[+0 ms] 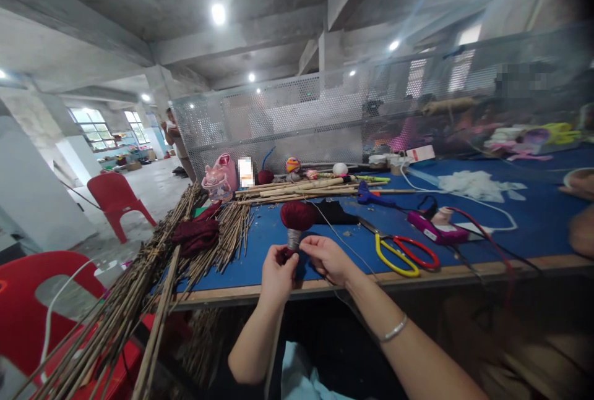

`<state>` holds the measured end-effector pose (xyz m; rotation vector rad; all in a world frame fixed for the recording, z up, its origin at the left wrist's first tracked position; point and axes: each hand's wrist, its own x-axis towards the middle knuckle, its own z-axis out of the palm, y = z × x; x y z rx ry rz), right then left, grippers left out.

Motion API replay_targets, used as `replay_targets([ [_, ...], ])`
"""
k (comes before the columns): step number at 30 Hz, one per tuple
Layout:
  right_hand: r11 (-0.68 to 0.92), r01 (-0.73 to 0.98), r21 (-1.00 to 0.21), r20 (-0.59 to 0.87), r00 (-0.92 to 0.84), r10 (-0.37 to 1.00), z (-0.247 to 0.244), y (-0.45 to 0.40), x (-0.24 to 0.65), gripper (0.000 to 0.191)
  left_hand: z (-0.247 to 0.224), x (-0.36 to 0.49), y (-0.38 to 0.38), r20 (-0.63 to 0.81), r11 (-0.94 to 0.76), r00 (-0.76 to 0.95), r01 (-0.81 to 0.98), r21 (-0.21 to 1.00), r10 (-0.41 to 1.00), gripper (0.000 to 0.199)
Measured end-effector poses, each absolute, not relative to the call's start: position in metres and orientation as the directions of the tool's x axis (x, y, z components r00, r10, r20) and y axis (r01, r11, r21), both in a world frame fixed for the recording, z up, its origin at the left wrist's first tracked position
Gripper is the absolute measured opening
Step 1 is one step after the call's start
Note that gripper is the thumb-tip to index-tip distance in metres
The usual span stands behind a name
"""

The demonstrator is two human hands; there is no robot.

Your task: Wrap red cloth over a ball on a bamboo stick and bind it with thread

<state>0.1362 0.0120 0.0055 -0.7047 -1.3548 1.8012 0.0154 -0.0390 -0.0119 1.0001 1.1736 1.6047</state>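
A dark red rounded bundle (297,216) stands above my hands, with grey thread or wire (293,239) wound round its neck. My left hand (279,273) is closed on the base of this bundle, just under the winding. Close to its right, my right hand (327,259) pinches the thin grey strand beside the neck. A thin stick seems to run down below my left hand. Scissors (399,255) with yellow and red handles lie to the right, and dark red cloth (197,236) lies to the left.
Bundled thin sticks (153,258) cover the table's left end. A blue glue gun (375,197), a purple power strip (436,229) and cables lie at the right. Behind stands a perforated metal screen (278,119). Another person's arm shows at the right edge; a person stands far left.
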Motion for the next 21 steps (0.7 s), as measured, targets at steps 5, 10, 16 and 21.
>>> replay_targets([
  [5,-0.089,-0.185,-0.979,0.023,-0.53,0.847,0.015,0.007,0.129,0.039,-0.011,0.013,-0.043,0.048,-0.108,-0.24,-0.245,0.963,0.97,0.042],
  [10,-0.068,-0.232,-0.97,0.074,-0.552,0.831,0.017,0.003,0.133,0.038,-0.009,0.008,-0.047,0.005,-0.043,-0.146,-0.259,0.965,0.989,0.046],
  [16,-0.084,-0.235,-0.968,0.061,-0.551,0.833,0.016,0.003,0.134,0.038,0.005,0.01,-0.045,0.095,-0.093,-0.167,0.023,0.995,0.981,0.022],
  [21,-0.089,-0.228,-0.97,0.05,-0.541,0.84,0.008,0.01,0.134,0.043,0.009,0.018,-0.035,0.049,-0.052,-0.17,-0.014,0.999,0.984,0.018],
])
